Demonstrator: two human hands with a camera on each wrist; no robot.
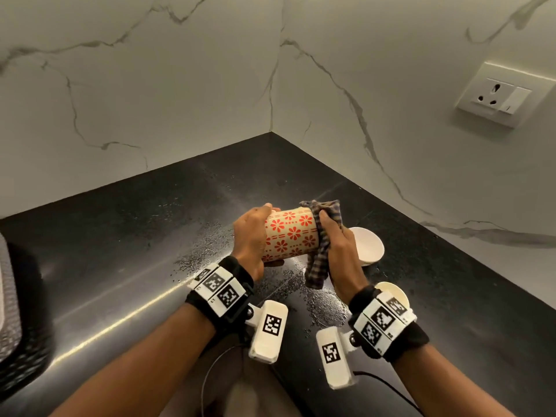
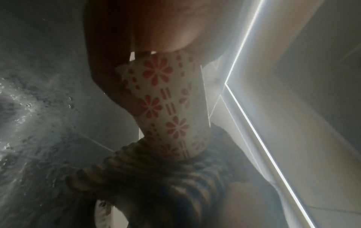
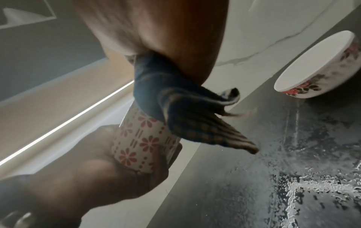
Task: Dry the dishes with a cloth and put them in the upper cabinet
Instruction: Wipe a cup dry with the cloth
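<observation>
From the head view I see my left grip point(image 1: 251, 236) wrapped around the base end of the flowered cup point(image 1: 288, 236), holding it on its side above the wet black table point(image 1: 126, 236). My right grip point(image 1: 338, 245) clutches the checked cloth point(image 1: 323, 236), which is bunched over the cup's open end, with a loose tail hanging below. A white bowl point(image 1: 368, 245) stands on the table just behind my right hand, and the rim of another dish point(image 1: 394, 291) shows beside my right wrist. Water drops lie scattered on the table under the cup.
</observation>
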